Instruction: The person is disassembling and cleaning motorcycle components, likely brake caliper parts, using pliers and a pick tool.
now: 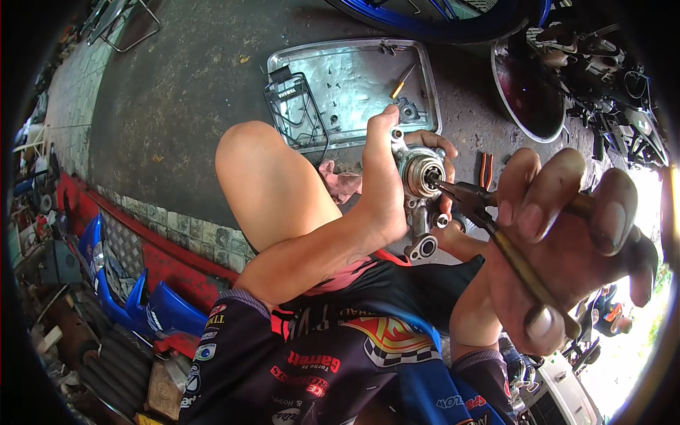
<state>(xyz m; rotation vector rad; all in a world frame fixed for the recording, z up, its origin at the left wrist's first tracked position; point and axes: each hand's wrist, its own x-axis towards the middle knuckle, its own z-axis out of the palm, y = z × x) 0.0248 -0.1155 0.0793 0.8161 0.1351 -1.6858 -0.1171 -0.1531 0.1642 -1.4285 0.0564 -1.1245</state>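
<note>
A shiny rectangular metal tray (340, 88) holds one yellow-handled screwdriver (398, 88). The left hand (386, 188) clasps one cast-metal housing (414, 170) with a ringed round opening, raised before the body, some fingers hidden behind. One pair of orange-handled pliers (486, 171) lies on the dark floor (464, 120). The right hand (567, 262) curls around worn, two-handled pliers (520, 262), tips at the opening, their grip unclear.

"Count at centre?"
"One left hand (386, 188), one metal housing (425, 173), one pink rag (340, 183)."
"Towards the right?"
"One right hand (567, 251), two pliers: one brass-handled pair (510, 251), one orange-handled pair (483, 168)."
"Top centre?"
"One metal tray (368, 71), one yellow-handled screwdriver (398, 89)."
</note>
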